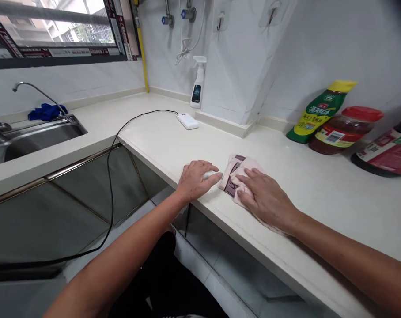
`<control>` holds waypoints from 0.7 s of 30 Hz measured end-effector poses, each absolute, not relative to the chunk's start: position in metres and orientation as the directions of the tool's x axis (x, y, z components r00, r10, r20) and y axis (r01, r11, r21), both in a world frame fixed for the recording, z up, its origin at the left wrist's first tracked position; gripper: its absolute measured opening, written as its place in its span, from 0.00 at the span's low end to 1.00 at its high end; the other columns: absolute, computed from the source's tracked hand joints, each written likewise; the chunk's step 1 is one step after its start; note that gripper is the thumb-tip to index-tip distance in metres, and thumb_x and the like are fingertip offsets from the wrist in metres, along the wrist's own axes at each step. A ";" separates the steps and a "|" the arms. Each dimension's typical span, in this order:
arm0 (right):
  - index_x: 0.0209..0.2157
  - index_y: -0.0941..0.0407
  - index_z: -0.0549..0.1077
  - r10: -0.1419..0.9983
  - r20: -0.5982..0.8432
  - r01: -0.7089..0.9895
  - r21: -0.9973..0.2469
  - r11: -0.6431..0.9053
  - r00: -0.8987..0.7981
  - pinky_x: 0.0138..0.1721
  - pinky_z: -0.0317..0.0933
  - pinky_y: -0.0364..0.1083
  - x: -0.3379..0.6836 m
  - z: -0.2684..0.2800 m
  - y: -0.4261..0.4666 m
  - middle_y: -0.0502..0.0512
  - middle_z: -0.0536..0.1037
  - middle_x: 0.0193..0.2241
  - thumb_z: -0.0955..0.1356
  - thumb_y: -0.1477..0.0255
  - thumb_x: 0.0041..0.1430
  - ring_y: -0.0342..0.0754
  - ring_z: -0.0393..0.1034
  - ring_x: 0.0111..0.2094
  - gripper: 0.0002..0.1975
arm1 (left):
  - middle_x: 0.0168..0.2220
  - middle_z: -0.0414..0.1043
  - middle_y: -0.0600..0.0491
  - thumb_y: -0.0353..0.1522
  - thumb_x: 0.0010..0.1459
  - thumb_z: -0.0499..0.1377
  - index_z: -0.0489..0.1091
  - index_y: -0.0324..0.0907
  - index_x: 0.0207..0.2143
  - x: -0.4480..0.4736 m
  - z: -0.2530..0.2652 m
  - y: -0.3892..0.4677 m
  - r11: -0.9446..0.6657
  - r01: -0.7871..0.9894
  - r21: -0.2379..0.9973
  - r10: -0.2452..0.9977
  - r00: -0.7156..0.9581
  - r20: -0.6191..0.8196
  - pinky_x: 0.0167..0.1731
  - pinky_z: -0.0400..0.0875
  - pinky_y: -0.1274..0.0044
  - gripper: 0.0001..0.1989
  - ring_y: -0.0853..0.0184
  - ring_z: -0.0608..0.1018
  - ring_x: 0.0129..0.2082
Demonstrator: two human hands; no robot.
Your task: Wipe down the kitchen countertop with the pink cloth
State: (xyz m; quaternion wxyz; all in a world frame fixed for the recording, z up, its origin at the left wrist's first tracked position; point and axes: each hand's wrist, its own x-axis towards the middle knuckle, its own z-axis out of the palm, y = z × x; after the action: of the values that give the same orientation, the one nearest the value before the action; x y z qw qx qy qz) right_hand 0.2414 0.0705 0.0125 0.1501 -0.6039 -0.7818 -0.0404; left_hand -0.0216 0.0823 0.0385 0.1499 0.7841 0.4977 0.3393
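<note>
A folded pale pink cloth (231, 186) with dark purple patterned patches lies on the white countertop (283, 176). My right hand (270, 198) presses down on it, fingers over its top and thumb against the near side. To the left, by the counter's front edge, rests my left hand (197, 179). Its thumb and index finger are apart, with a pale patch showing between them; whether that is the counter or a small object I cannot make out. The thumb tip comes close to the cloth's left side.
A white power bank-like box (187, 121) with a black cable (111, 176) lies behind my left hand. A spray bottle (197, 84) stands at the wall. On the right are a green squeeze bottle (319, 112), a red-lidded jar (344, 130) and a dark bottle (387, 150). A sink (48, 134) is left.
</note>
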 end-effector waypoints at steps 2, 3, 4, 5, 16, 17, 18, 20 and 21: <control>0.56 0.55 0.71 0.912 0.263 0.921 -0.146 0.360 -0.315 0.53 0.70 0.59 0.238 0.015 0.071 0.60 0.71 0.56 0.69 0.59 0.70 0.55 0.70 0.52 0.20 | 0.54 0.77 0.52 0.43 0.67 0.56 0.78 0.50 0.45 -0.021 0.039 0.083 -0.461 0.679 0.571 0.881 0.272 0.387 0.60 0.63 0.62 0.13 0.58 0.73 0.58; 0.57 0.55 0.71 0.900 0.255 0.901 -0.162 0.401 -0.355 0.55 0.69 0.60 0.237 0.016 0.069 0.60 0.70 0.57 0.70 0.60 0.70 0.56 0.69 0.54 0.19 | 0.54 0.77 0.52 0.43 0.67 0.56 0.78 0.50 0.46 -0.020 0.038 0.083 -0.464 0.680 0.568 0.879 0.273 0.391 0.59 0.63 0.62 0.14 0.57 0.73 0.58; 0.58 0.54 0.70 0.887 0.248 0.882 -0.178 0.436 -0.389 0.56 0.67 0.61 0.236 0.018 0.067 0.60 0.69 0.58 0.70 0.60 0.70 0.57 0.68 0.55 0.20 | 0.54 0.77 0.52 0.43 0.67 0.56 0.78 0.50 0.46 -0.020 0.038 0.083 -0.468 0.683 0.561 0.876 0.275 0.396 0.59 0.63 0.62 0.14 0.57 0.73 0.57; 0.58 0.54 0.70 0.875 0.243 0.863 -0.193 0.466 -0.418 0.57 0.66 0.62 0.234 0.020 0.063 0.60 0.68 0.59 0.70 0.60 0.70 0.58 0.67 0.56 0.21 | 0.54 0.77 0.52 0.43 0.67 0.56 0.78 0.49 0.46 -0.020 0.038 0.083 -0.471 0.688 0.552 0.874 0.277 0.400 0.59 0.63 0.62 0.14 0.58 0.73 0.57; 0.64 0.44 0.68 0.747 0.274 0.683 -0.302 0.665 -0.606 0.71 0.46 0.66 0.244 0.019 -0.024 0.47 0.58 0.70 0.59 0.54 0.72 0.61 0.47 0.71 0.25 | 0.49 0.79 0.48 0.44 0.65 0.57 0.79 0.46 0.41 -0.024 0.027 0.086 -0.480 0.771 0.417 0.853 0.301 0.426 0.57 0.61 0.63 0.16 0.56 0.73 0.54; 0.64 0.44 0.69 0.748 0.284 0.684 -0.303 0.664 -0.600 0.71 0.47 0.65 0.257 0.017 -0.035 0.47 0.58 0.70 0.59 0.54 0.72 0.60 0.47 0.71 0.25 | 0.49 0.78 0.48 0.44 0.65 0.57 0.79 0.45 0.41 -0.023 0.027 0.087 -0.476 0.774 0.418 0.858 0.302 0.416 0.56 0.61 0.63 0.16 0.56 0.73 0.54; 0.63 0.44 0.69 0.760 0.289 0.698 -0.302 0.649 -0.582 0.71 0.49 0.64 0.272 0.014 -0.045 0.47 0.58 0.70 0.59 0.53 0.71 0.59 0.48 0.71 0.25 | 0.48 0.78 0.47 0.44 0.65 0.58 0.79 0.44 0.41 -0.023 0.027 0.088 -0.471 0.776 0.420 0.862 0.302 0.407 0.56 0.61 0.63 0.15 0.56 0.73 0.53; 0.63 0.44 0.70 0.815 0.278 0.766 -0.286 0.576 -0.509 0.70 0.52 0.64 0.303 0.009 -0.059 0.47 0.57 0.70 0.59 0.51 0.70 0.60 0.49 0.70 0.26 | 0.49 0.78 0.47 0.43 0.65 0.58 0.79 0.44 0.41 -0.023 0.027 0.088 -0.468 0.775 0.425 0.865 0.304 0.399 0.56 0.61 0.63 0.15 0.56 0.73 0.53; 0.63 0.44 0.70 0.842 0.275 0.802 -0.272 0.532 -0.465 0.69 0.53 0.65 0.318 0.006 -0.062 0.48 0.58 0.70 0.59 0.50 0.70 0.60 0.51 0.70 0.27 | 0.49 0.78 0.47 0.43 0.65 0.58 0.79 0.44 0.41 -0.023 0.028 0.087 -0.467 0.774 0.426 0.866 0.305 0.396 0.56 0.61 0.64 0.15 0.57 0.73 0.53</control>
State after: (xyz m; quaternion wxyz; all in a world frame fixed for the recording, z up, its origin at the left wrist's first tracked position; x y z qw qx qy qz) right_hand 0.3177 -0.0620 0.0057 0.1903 -0.4809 -0.8543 0.0523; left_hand -0.0226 0.0875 0.0278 0.0775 0.8040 0.5101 0.2956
